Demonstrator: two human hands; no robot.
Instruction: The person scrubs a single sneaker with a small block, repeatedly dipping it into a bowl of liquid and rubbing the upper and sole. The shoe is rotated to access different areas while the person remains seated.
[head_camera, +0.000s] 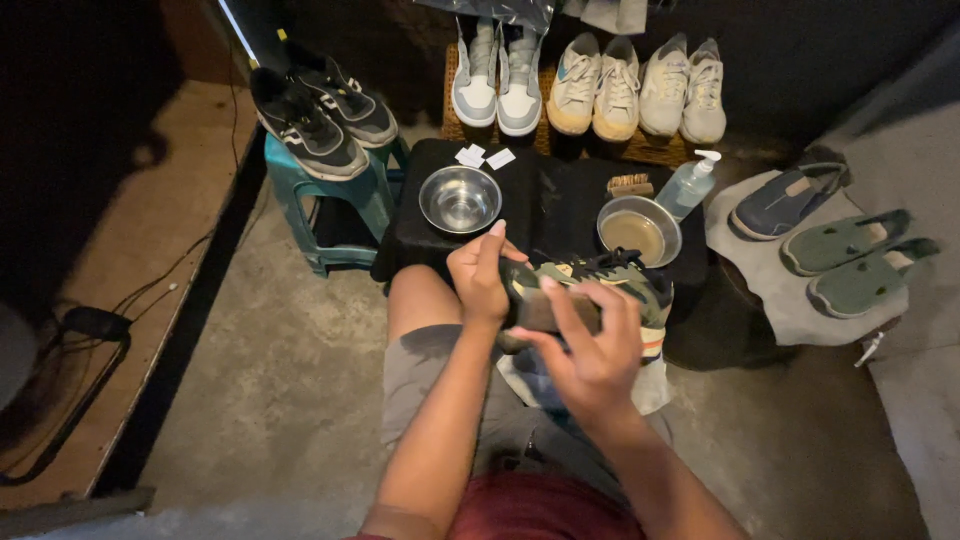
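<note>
Both hands busy: left hand (478, 277) grips sneaker (600, 285) at one end, long axis left-right; right hand (592, 352) clamps brush (552, 312) against it.

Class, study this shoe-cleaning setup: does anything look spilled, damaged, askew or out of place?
Nothing stands out. The left hand holds the camouflage sneaker while the right hand presses a brush against it; both bowls sit upright.

Heel end of camouflage sneaker (610, 280) covered by left hand (480, 280) and right hand (595, 360); object under right grip blurred, kind not determinable. Contents of steel bowl (460, 198) and brownish dish (638, 230) unclear. Top-edge plastic bag (490, 10) cropped. Left corner of black surface (545, 200) lost in shadow.
</note>
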